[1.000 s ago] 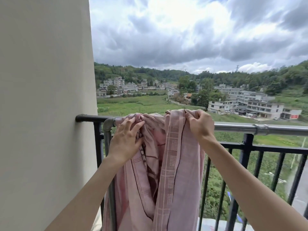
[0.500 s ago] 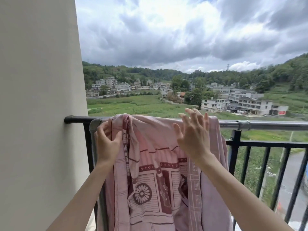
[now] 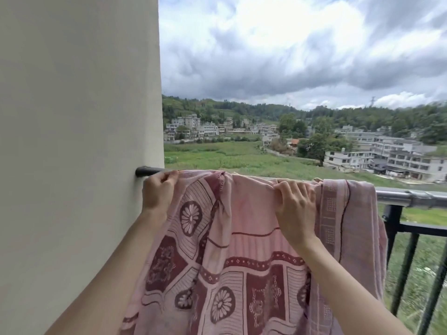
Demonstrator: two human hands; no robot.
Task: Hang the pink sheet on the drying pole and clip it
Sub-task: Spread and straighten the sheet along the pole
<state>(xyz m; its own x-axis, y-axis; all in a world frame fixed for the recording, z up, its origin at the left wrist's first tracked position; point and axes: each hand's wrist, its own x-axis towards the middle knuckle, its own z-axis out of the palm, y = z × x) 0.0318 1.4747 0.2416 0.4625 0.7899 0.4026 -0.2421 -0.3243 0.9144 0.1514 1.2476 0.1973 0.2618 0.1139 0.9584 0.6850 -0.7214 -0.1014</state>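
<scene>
At the far left a pale wall (image 3: pixel 72 141) is seen, with the dark end of the railing (image 3: pixel 145 170) running into it. Just beside that end, the left hand (image 3: pixel 157 193) is closed on the top edge of the sheet (image 3: pixel 242 250), the fingers curled over the fold where it crosses the pole (image 3: pixel 411 198). The sheet is draped over the pole and hangs down in front of the person, its long axis lying left to right along the pole, level with both hands. Its left and middle parts are opened out; the right part is bunched in a narrow fold. The right hand (image 3: pixel 295 209) is closed on the top edge near the middle, next to that bunch, so it is judged the nearer hand for drawing the fold rightward along the bare pole. No clip is seen, so clipping is judged not yet begun.
</scene>
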